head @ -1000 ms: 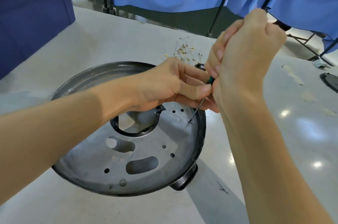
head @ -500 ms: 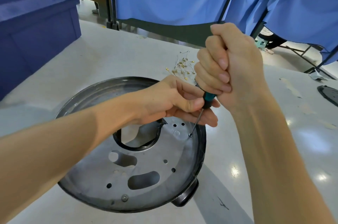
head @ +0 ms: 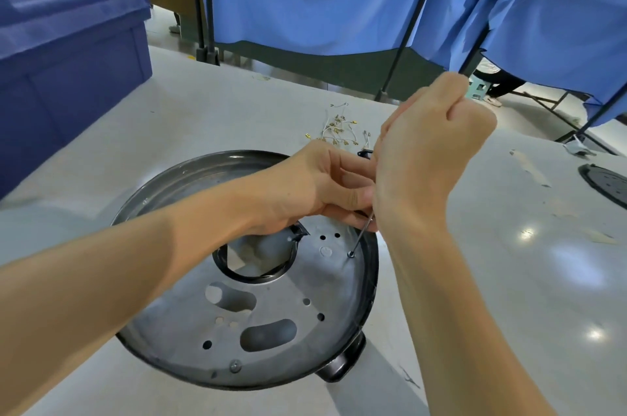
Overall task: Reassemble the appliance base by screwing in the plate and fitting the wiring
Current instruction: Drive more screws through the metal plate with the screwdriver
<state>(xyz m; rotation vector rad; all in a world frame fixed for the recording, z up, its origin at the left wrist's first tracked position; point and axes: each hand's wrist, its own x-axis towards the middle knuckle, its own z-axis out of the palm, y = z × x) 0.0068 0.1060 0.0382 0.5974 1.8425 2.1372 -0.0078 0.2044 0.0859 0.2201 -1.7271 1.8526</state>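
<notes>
Presently: screw [head: 351, 254] at the far-right edge of the plate [head: 281, 293], with the tip of the screwdriver [head: 361, 236] seated in it.

- Right hand [head: 431, 157]: fisted round the handle.
- Left hand [head: 315, 188]: pinching the shaft.
- Judgement: press down, hold the shaft square, turn slowly.
- Plate: lies in the appliance base [head: 190, 174], mid-table [head: 509, 279].
- Obstruction: the base rim crowds the screw.
- Wiring [head: 339, 132]: loose, on the far side.
- Blue bin [head: 68, 52]: far left.
- Black disc [head: 605, 183]: right.

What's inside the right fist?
A screwdriver: only its thin shaft shows below the right hand, tip at a hole near the rim of the plate. The left hand pinches the shaft. The handle is hidden inside the fist.
</notes>
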